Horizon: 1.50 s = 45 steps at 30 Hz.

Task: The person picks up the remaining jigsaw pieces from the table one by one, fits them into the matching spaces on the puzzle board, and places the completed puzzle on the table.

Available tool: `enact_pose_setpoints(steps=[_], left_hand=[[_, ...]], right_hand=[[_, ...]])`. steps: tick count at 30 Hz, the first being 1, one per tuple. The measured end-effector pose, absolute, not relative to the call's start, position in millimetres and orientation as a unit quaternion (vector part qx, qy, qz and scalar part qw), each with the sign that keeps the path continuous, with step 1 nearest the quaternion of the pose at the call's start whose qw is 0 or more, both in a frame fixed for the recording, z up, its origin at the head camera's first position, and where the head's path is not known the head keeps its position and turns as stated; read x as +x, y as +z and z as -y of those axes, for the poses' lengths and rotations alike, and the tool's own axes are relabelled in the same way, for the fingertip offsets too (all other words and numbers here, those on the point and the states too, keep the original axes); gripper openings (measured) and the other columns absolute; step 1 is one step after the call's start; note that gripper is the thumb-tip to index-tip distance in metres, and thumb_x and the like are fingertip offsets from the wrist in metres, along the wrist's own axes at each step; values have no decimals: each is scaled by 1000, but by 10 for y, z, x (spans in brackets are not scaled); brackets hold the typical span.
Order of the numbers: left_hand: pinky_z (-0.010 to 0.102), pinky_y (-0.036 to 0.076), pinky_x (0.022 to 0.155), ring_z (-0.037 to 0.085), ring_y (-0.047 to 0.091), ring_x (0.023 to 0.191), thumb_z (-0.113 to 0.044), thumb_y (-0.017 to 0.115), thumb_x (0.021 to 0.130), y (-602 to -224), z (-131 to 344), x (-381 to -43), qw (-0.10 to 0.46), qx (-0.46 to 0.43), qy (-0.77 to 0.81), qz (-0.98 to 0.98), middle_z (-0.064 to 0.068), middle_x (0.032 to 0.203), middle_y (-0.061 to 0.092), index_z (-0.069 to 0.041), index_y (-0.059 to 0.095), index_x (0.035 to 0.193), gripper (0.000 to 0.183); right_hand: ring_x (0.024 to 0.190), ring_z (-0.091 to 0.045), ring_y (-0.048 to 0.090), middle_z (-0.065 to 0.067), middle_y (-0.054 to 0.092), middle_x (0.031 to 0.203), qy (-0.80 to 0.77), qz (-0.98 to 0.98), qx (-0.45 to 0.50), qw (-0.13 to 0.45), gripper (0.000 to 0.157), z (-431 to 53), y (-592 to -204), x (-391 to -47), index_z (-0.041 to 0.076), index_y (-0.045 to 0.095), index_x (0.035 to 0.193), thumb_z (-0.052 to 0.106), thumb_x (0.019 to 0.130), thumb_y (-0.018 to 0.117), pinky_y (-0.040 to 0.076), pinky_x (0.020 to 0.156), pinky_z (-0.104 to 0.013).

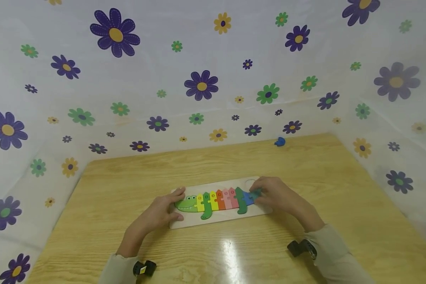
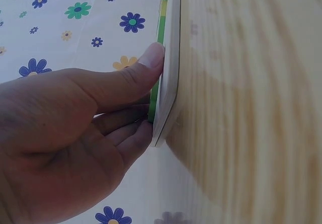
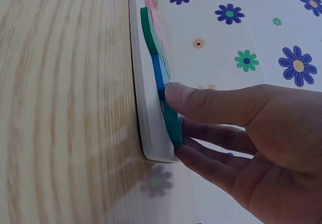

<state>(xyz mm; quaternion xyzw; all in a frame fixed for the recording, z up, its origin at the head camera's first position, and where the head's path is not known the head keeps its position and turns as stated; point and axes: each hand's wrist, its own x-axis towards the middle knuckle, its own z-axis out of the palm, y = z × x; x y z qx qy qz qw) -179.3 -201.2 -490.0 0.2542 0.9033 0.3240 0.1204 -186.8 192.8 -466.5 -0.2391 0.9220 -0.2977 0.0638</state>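
Note:
A wooden crocodile puzzle board (image 1: 221,217) lies on the table with colored numbered pieces in a row. My left hand (image 1: 159,211) rests at its left end, thumb and fingers spread around the green head piece (image 1: 186,204). In the left wrist view the thumb presses on the green edge. At the tail end my right hand (image 1: 277,195) pinches a teal tail piece (image 3: 173,126) between thumb and fingers, beside the blue piece (image 1: 247,198). The fingers partly cover the tail piece in the head view.
A small blue puzzle piece (image 1: 279,142) lies near the table's back edge, right of center. White flowered cloth (image 1: 156,71) encloses the back and sides of the wooden table (image 1: 184,256). A black wrist device (image 1: 301,248) sits at each sleeve.

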Motion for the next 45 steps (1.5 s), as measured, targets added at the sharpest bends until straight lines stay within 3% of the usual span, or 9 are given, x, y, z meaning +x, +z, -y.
enact_pose_setpoints(steps=[26, 39, 45], left_hand=[[49, 27, 121, 34, 29, 151, -11, 80, 87, -4905, 2031, -1781, 119, 254, 320, -905, 16, 162, 34, 7, 49, 147, 70], [48, 29, 120, 33, 30, 151, -12, 81, 87, -4911, 2009, -1798, 113, 257, 315, -907, 16, 162, 35, 7, 49, 147, 71], [48, 28, 121, 33, 29, 151, -9, 81, 87, -4900, 2027, -1794, 111, 254, 318, -907, 16, 162, 35, 7, 50, 146, 69]], right_hand=[[118, -41, 64, -17, 71, 119, -288, -923, -247, 59, 9, -1894, -4660, -1876, 3, 80, 97, 0, 89, 76, 53, 102, -55], [111, -31, 67, -6, 73, 111, -307, -918, -245, 48, 10, -1939, -4633, -1905, 6, 78, 104, 10, 96, 72, 57, 96, -50], [114, -32, 66, -9, 72, 116, -316, -921, -224, 33, 15, -1941, -4614, -1899, 4, 77, 108, 13, 99, 69, 57, 97, -50]])
